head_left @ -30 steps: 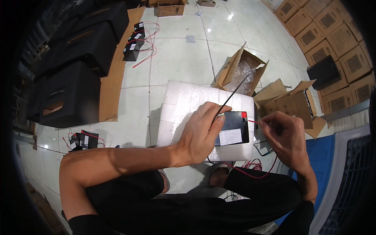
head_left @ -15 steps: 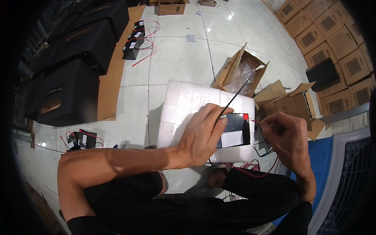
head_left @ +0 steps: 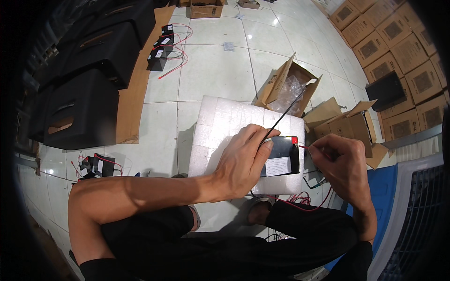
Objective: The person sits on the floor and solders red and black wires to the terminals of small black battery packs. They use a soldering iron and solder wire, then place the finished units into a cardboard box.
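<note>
A black battery (head_left: 282,147) with a white label and a red corner terminal lies on a white foam block (head_left: 206,117) before me. My left hand (head_left: 243,161) grips its left part, fingers over the far edge and thumb across the top. Between that thumb and forefinger runs a thin black cable (head_left: 284,114), slanting up to the far right. Beside the red terminal, my right hand (head_left: 340,161) is closed in a pinch on a red wire (head_left: 303,147), whose tip reaches the battery's right edge. More red wire loops down beneath that hand.
An opened carton (head_left: 293,89) with clear plastic wrap stands beyond the block; another open carton (head_left: 349,122) is at its right. Large black cases (head_left: 84,110) line the left. Wired batteries (head_left: 159,54) sit on the tiled floor. Stacked cartons (head_left: 398,37) and a blue-and-grey unit (head_left: 384,187) flank the right.
My right hand has shifted very slightly left, toward the battery, with the red wire. My left hand and the battery look still.
</note>
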The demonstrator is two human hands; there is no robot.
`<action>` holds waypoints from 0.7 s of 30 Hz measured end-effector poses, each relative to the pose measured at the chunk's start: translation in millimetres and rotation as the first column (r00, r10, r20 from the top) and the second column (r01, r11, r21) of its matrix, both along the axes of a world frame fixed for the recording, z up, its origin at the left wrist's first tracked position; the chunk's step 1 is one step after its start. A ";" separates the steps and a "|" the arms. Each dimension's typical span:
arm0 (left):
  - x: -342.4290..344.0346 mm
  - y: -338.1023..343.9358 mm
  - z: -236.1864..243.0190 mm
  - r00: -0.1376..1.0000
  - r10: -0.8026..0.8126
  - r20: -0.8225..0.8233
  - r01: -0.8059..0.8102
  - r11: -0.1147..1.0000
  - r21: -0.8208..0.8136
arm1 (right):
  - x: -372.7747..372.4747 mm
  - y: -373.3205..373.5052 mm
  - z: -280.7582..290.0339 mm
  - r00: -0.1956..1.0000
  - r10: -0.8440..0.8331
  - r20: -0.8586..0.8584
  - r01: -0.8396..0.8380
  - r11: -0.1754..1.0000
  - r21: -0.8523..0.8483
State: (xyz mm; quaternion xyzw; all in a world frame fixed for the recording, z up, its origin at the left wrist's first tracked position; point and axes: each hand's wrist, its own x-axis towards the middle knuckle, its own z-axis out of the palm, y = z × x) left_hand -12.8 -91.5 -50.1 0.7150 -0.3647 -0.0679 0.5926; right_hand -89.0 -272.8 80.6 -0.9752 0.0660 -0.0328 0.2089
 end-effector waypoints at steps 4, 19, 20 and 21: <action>-0.4 0.0 0.0 1.000 0.003 -0.007 -0.003 1.000 -0.010 | -0.2 0.7 1.0 1.000 -0.001 -0.015 0.001 1.000 -0.012; -0.6 -1.8 -1.5 1.000 0.002 -0.023 -0.003 0.999 -0.054 | 2.6 2.2 0.6 0.999 0.008 -0.045 -0.009 0.999 -0.038; -0.6 -1.7 -1.6 1.000 -0.001 -0.026 -0.001 0.999 -0.048 | 2.6 2.6 0.4 0.998 -0.016 -0.063 0.013 0.999 -0.036; -0.5 -1.5 -1.6 1.000 0.001 -0.021 -0.002 0.999 -0.043 | 2.6 3.0 0.3 0.999 0.017 -0.044 -0.018 0.999 -0.039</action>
